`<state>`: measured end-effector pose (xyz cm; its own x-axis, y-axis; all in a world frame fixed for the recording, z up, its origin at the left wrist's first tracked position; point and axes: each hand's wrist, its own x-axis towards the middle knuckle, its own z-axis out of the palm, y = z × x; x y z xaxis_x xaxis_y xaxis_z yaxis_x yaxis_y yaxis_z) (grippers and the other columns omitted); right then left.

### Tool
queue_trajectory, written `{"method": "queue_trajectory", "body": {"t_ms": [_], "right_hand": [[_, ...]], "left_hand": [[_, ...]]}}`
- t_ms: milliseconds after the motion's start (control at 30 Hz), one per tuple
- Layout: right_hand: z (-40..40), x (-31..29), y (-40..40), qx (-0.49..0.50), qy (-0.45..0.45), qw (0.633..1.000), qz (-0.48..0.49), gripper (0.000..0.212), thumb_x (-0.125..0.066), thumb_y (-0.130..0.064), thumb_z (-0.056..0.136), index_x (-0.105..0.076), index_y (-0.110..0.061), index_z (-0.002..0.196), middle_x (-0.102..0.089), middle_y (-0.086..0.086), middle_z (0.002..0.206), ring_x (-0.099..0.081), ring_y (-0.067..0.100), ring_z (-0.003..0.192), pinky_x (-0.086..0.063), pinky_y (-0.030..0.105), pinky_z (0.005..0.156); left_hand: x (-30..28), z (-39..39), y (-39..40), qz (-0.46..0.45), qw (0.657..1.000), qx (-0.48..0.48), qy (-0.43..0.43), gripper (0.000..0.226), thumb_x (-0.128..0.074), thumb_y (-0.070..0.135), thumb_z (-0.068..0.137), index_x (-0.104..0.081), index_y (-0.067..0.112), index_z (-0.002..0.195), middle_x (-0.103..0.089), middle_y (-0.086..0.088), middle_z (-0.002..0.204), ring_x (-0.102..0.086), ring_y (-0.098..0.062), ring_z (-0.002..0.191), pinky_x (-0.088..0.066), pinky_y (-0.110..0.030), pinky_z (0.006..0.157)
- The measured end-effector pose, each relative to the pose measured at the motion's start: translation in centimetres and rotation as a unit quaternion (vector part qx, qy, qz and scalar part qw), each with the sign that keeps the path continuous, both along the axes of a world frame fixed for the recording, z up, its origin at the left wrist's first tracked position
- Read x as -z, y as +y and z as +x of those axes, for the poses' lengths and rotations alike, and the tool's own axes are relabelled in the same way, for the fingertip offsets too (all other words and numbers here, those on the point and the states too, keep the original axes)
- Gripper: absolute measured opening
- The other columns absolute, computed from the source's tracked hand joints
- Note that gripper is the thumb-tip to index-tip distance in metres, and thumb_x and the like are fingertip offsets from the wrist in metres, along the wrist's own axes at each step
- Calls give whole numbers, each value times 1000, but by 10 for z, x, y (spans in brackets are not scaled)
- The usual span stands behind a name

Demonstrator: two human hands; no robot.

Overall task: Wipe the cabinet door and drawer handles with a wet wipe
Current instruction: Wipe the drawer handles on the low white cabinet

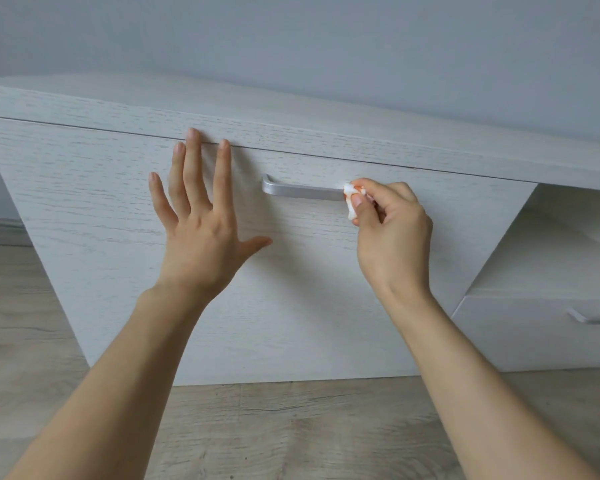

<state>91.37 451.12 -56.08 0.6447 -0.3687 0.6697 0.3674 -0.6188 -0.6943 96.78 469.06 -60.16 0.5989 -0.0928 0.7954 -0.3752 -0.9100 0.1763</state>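
Head view, 1 frame. Whitewashed wood-grain cabinet (291,109) against a pale grey wall (326,36), standing on a wood-plank floor (291,417). Large cabinet door (94,209) filling the middle, with a silver bar handle (300,190) mounted horizontally just under the top edge.

Left hand (198,237) flat against the door, left of the handle, fingers straight and spread, holding nothing; longest fingertips reaching the seam under the cabinet top, thumb pointing right toward the space below the handle. Not touching the handle.

Right hand (392,233) at the right end of the handle, fingers curled, thumb and fingertips pinching a small bunched wet wipe (351,195), white with an orange tint near the fingers. Wipe pressed against the handle's right end; that end hidden behind wipe and fingers, left end and bend bare.

Further right, an open compartment (561,244) in the cabinet, and below it a drawer front (520,337) with a second handle (593,317), blurred, at the frame's right edge. Both forearms bare, rising from the near bottom corners.
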Motion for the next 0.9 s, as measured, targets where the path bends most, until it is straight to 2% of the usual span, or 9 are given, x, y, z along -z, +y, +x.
{"method": "queue_trajectory", "body": {"t_ms": [200,300,367,467,533,600,667,767,900], "right_hand": [[-5,0,20,-68,24,993,-89,13,-61,-12,88,-73,-18,92,-54,-7,82,-52,1,70,-38,11,65],[-7,-7,30,-86,40,995,39,12,-62,-16,88,-72,-18,95,-61,-7,87,-56,-3,76,-39,5,67],[-3,-23,24,-75,31,990,117,11,-64,-18,87,-72,-18,95,-67,-3,90,-59,2,75,-40,5,66],[4,-52,12,-76,37,988,131,9,-65,-19,86,-71,-21,91,-69,0,88,-61,11,74,-49,23,70],[7,-76,8,-84,65,989,103,7,-65,-20,85,-69,-26,83,-68,1,86,-62,14,76,-47,19,68],[12,-109,2,-75,104,990,54,8,-65,-20,86,-67,-24,79,-67,1,85,-61,13,78,-40,11,64],[22,-149,-8,-58,142,988,-5,8,-64,-21,86,-67,-18,80,-65,1,84,-59,15,77,-41,16,66],[39,-214,-30,-39,198,974,-101,7,-62,-22,88,-66,-19,83,-63,2,85,-56,18,76,-43,26,64],[43,-335,-65,-10,280,947,-155,14,-58,-23,89,-60,-21,76,-62,0,79,-56,21,73,-44,29,63]], "left_hand": [[-19,-10,5,60,998,22,-5,116,-80,48,60,-14,14,149,-10,-17,156,-4,-35,142,-4,-61,108],[-26,-14,8,118,993,26,6,115,-79,49,59,-16,17,149,-14,-15,156,-8,-34,142,-8,-62,108],[-37,-15,12,146,989,12,14,113,-77,51,60,-18,16,149,-16,-16,155,-10,-36,141,-8,-63,107],[-63,-15,16,166,985,18,45,103,-59,61,67,-18,16,150,-17,-17,154,-13,-36,140,-8,-61,108],[-86,-16,17,190,977,29,90,95,-43,65,73,-17,15,150,-19,-16,154,-17,-35,140,-10,-60,109],[-118,-15,14,205,966,32,153,91,-32,67,77,-15,16,150,-19,-15,155,-17,-34,141,-8,-58,110],[-162,-13,7,212,954,30,212,91,-23,70,78,-7,19,152,-11,-12,157,-7,-31,144,1,-54,113],[-239,-3,-7,263,929,17,260,85,-26,66,88,11,21,150,5,-4,158,9,-23,145,10,-48,113],[-376,10,-32,296,907,35,298,77,-27,60,95,6,18,150,-4,-2,157,4,-21,145,7,-47,115]]}}
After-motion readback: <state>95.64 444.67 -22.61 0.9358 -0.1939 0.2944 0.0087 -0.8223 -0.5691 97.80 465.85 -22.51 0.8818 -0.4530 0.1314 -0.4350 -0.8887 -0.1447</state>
